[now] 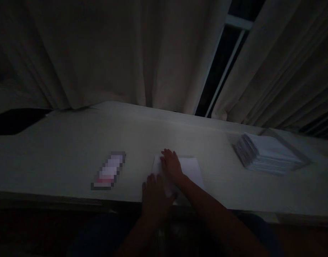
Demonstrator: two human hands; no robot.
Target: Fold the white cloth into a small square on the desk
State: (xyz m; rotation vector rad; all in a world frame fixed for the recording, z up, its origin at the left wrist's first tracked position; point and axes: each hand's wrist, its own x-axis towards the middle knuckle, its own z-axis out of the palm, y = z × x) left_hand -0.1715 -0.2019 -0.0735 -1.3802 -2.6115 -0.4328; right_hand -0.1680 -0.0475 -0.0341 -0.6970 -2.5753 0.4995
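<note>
A white sheet of paper (192, 169) lies on the table near its front edge, in dim light. My left hand (154, 194) rests palm down over the paper's near left corner, fingers stretched out. Farther up the sheet, my right hand (171, 165) lies along its left side, fingers reaching to the far left edge. Both hands look flat and hold nothing that I can see. Part of the paper is hidden under the hands and the right forearm. Whether the sheet is folded I cannot tell.
To the left lies a blurred-out phone-like device (110, 171). A stack of white paper (273, 151) sits at the right of the pale table (59, 153). Beige curtains (99, 53) hang behind the table, with a dark window (223, 64) between them.
</note>
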